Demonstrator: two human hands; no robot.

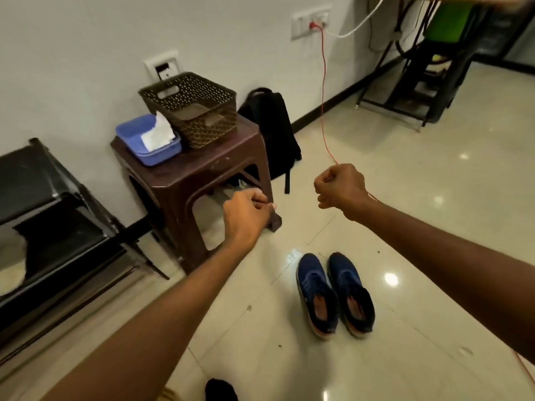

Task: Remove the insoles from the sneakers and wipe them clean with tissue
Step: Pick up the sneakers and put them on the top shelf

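Observation:
Two dark blue sneakers, the left one (317,293) and the right one (351,290), stand side by side on the tiled floor, toes pointing away from me. Orange insoles show inside their openings. A blue tub (136,140) on the brown stool holds white tissue (157,133). My left hand (247,215) is stretched out in front of the stool's front leg, fingers curled into a loose fist with nothing in it. My right hand (340,188) hovers above the floor beyond the sneakers, also closed in a fist and holding nothing that I can see.
The brown plastic stool (197,175) stands against the wall and carries a brown perforated basket (191,108). A black backpack (272,131) leans behind it. A black bench (49,215) is at the left. A red cable (323,91) hangs from a wall socket. A black metal rack (417,82) stands far right.

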